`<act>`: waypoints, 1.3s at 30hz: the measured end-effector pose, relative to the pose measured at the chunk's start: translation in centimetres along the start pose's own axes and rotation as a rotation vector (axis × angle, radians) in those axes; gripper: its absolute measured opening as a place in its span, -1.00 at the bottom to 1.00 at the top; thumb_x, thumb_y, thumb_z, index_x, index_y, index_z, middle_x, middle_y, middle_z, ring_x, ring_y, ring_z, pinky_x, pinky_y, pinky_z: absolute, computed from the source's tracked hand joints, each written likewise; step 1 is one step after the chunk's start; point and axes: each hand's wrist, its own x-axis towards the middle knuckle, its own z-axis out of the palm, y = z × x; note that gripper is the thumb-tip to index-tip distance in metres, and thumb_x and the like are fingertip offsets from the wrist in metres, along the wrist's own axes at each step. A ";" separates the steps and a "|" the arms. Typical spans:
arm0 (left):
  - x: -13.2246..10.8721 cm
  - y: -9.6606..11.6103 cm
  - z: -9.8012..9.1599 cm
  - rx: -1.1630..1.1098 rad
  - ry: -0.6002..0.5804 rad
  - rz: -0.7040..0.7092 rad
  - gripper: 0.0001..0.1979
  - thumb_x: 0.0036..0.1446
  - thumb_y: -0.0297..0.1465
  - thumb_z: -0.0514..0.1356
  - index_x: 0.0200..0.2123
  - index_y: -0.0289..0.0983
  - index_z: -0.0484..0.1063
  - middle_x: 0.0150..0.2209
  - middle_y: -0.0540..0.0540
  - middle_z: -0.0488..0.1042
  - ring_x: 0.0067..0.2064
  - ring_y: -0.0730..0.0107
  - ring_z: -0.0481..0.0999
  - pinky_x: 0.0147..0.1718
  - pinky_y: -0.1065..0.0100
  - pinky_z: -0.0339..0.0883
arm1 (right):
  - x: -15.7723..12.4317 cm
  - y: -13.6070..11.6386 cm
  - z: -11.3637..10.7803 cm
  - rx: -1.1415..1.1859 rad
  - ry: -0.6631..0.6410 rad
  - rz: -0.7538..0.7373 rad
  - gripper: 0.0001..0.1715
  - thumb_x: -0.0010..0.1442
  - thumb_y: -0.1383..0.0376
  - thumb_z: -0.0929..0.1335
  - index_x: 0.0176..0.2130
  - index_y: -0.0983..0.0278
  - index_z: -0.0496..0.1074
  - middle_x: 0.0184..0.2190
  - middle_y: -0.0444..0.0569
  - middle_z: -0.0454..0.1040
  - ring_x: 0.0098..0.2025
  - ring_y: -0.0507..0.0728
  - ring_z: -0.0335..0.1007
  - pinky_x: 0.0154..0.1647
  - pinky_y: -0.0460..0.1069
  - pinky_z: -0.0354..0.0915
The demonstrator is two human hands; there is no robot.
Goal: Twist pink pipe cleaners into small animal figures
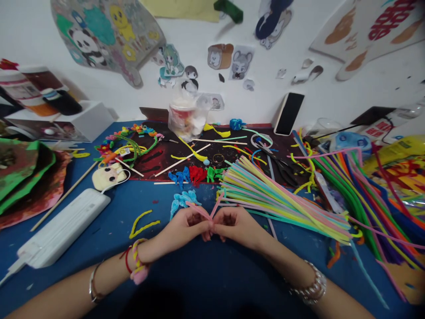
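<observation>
Between my hands, at the middle of the blue table, is a pink pipe cleaner (217,204) bent into a V with its ends pointing up. My left hand (192,223) pinches it near the bend, thumb against fingers. My right hand (235,226) pinches the same pipe cleaner from the other side, and the fingertips of both hands meet. Just beyond my left hand lie light blue twisted pieces (182,199). Behind them sit dark blue (179,176), red (198,175) and green (215,173) twisted pieces. A bent yellow pipe cleaner (142,226) rests left of my left hand.
A large bundle of pastel pipe cleaners (279,195) spreads beyond my right hand. More coloured pipe cleaners (361,199) lie at right. Black scissors (285,170) are on the dark mat. At left are a white power strip (66,226) and plush pouch (108,176); a phone (289,114) leans on the wall.
</observation>
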 end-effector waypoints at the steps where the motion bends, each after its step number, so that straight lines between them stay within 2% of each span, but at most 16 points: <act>1: 0.0 -0.2 0.0 0.008 0.018 0.011 -0.84 0.05 -0.34 0.20 -0.39 -0.34 0.34 -0.52 0.00 0.44 -0.47 0.47 0.45 -0.42 0.42 0.33 | 0.0 0.2 0.1 -0.013 0.027 -0.007 -0.72 -0.05 0.20 0.44 -0.49 0.37 0.37 -0.58 -0.10 0.43 -0.61 -0.06 0.23 -0.58 -0.14 0.16; 4: -0.2 -0.2 0.2 0.031 0.042 0.017 -0.85 0.06 -0.36 0.19 -0.41 -0.34 0.32 -0.52 0.01 0.43 -0.45 0.47 0.46 -0.41 0.42 0.34 | -0.1 0.4 0.1 -0.031 0.037 -0.012 -0.73 -0.03 0.20 0.43 -0.49 0.36 0.36 -0.56 -0.08 0.44 -0.59 -0.06 0.24 -0.57 -0.14 0.16; 9: -0.3 0.6 0.3 0.032 -0.014 -0.050 -0.86 0.05 -0.37 0.18 -0.41 -0.35 0.31 -0.54 -0.01 0.45 -0.47 0.44 0.48 -0.45 0.41 0.36 | -0.2 0.0 -0.3 -0.032 -0.024 -0.003 -0.76 -0.01 0.22 0.41 -0.48 0.37 0.38 -0.59 -0.11 0.40 -0.60 -0.06 0.23 -0.57 -0.14 0.16; 15: -0.5 1.0 -0.1 0.129 -0.074 -0.112 -0.94 -0.03 -0.48 0.16 -0.48 -0.32 0.30 -0.58 0.06 0.39 -0.52 0.49 0.43 -0.49 0.46 0.32 | -0.4 -0.4 -0.1 -0.065 -0.088 0.040 -0.80 -0.03 0.26 0.42 -0.52 0.37 0.39 -0.65 -0.16 0.35 -0.64 -0.06 0.22 -0.63 -0.16 0.13; 20: -0.6 0.9 -0.1 0.200 -0.078 -0.111 -0.97 -0.06 -0.51 0.11 -0.49 -0.30 0.28 -0.57 0.09 0.34 -0.51 0.49 0.41 -0.51 0.46 0.29 | -0.3 -0.2 0.0 -0.080 -0.101 0.071 -0.79 -0.05 0.27 0.42 -0.55 0.38 0.40 -0.71 -0.18 0.32 -0.67 -0.08 0.19 -0.65 -0.17 0.12; 25: -1.1 1.0 0.5 0.577 0.102 0.067 -0.96 -0.02 -0.48 0.12 -0.49 -0.30 0.34 -0.53 0.05 0.34 -0.48 0.50 0.33 -0.50 0.48 0.18 | 0.0 0.5 -0.1 -0.069 -0.025 0.074 -0.75 -0.09 0.22 0.45 -0.51 0.38 0.43 -0.67 -0.16 0.37 -0.66 -0.06 0.25 -0.64 -0.16 0.18; 27: -1.3 1.0 0.7 0.633 0.157 0.116 -0.95 0.02 -0.45 0.12 -0.45 -0.29 0.35 -0.50 0.04 0.36 -0.44 0.48 0.34 -0.46 0.46 0.19 | 0.1 0.6 -0.1 -0.030 -0.020 0.078 -0.72 -0.11 0.19 0.46 -0.48 0.38 0.43 -0.62 -0.14 0.41 -0.66 -0.06 0.27 -0.63 -0.15 0.20; 31: -1.2 1.1 0.7 0.540 0.123 0.088 -0.93 0.07 -0.43 0.08 -0.41 -0.28 0.34 -0.48 0.02 0.41 -0.43 0.46 0.40 -0.43 0.46 0.24 | 0.1 0.4 -0.2 0.026 -0.021 0.067 -0.71 -0.10 0.18 0.46 -0.46 0.37 0.43 -0.60 -0.15 0.41 -0.66 -0.08 0.25 -0.63 -0.16 0.21; 34: -1.1 1.2 0.5 0.532 0.099 0.050 -0.97 0.01 -0.48 0.11 -0.42 -0.28 0.34 -0.51 0.03 0.40 -0.46 0.47 0.38 -0.46 0.47 0.22 | -0.1 0.2 -0.2 0.006 -0.034 0.045 -0.74 -0.07 0.21 0.45 -0.40 0.36 0.45 -0.60 -0.17 0.39 -0.66 -0.09 0.23 -0.63 -0.16 0.20; 39: -1.2 1.4 0.5 0.595 0.137 0.050 -0.98 -0.07 -0.50 0.13 -0.49 -0.29 0.33 -0.53 0.05 0.36 -0.48 0.50 0.31 -0.51 0.50 0.17 | 0.1 0.3 0.3 0.046 -0.070 0.040 -0.69 -0.10 0.20 0.46 -0.36 0.35 0.45 -0.62 -0.19 0.38 -0.67 -0.08 0.25 -0.65 -0.16 0.20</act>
